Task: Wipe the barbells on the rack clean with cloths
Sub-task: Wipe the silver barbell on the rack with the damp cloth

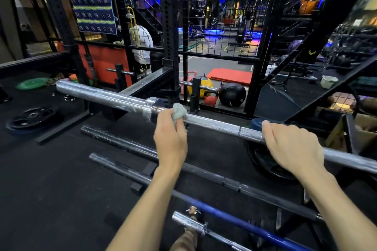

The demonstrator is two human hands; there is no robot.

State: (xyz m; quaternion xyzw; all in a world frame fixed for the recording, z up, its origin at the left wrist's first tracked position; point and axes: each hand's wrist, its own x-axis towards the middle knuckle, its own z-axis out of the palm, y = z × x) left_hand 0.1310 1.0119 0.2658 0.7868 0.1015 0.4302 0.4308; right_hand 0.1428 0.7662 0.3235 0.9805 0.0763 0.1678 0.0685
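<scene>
The barbell (214, 125) runs off the right edge, its far end unseen. The left hand (171, 138) covers most of the cloth (179, 110); only a grey wad shows. Fingers (271, 128) of the right hand (293, 146) curl over the bar, their tips hidden behind it. The blue bar (234, 218) is cut off at the bottom edge. Numbers on the board (92, 8) are blurred.
</scene>
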